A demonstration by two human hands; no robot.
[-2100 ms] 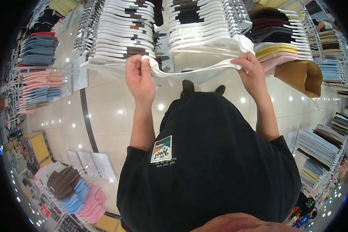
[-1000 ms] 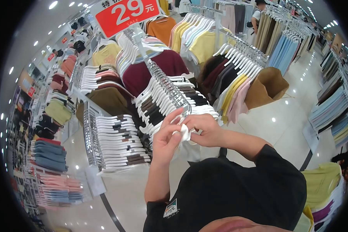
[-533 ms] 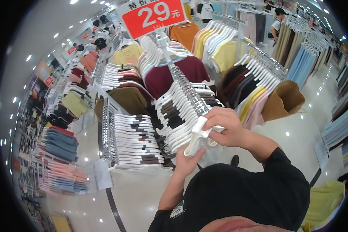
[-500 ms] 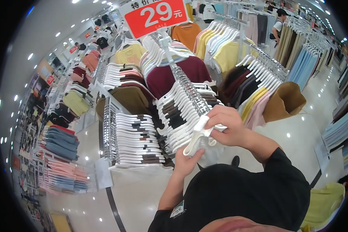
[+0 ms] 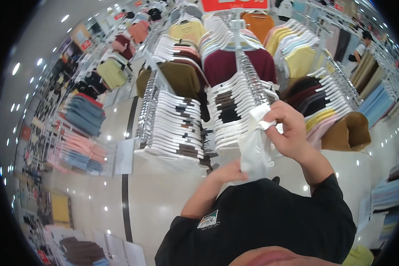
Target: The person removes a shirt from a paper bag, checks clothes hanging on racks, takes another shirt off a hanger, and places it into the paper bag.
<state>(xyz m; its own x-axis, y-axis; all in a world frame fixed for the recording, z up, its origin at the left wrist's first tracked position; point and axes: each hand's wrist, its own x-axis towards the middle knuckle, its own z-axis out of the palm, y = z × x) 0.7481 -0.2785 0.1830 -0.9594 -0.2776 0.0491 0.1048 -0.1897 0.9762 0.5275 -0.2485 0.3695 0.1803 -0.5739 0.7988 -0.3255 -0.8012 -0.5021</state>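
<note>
A white garment of thin cloth hangs bunched in front of my chest. My right hand pinches its upper end between thumb and fingers, close to the near end of the middle rack. Lower down, my left hand grips the garment's left side; its fingertips are partly hidden by the cloth. Just beyond the garment, clothes on white hangers fill the metal rail.
On the left stands another rack of white hangers. A brown paper bag hangs at the right rack's end. The red sale sign tops the middle rack. A person stands far right. Pale tiled floor lies below.
The view has swung so the racks appear farther right. The white garment now hangs longer and looser from my right hand. My left hand has moved down from its upper edge to its side.
</note>
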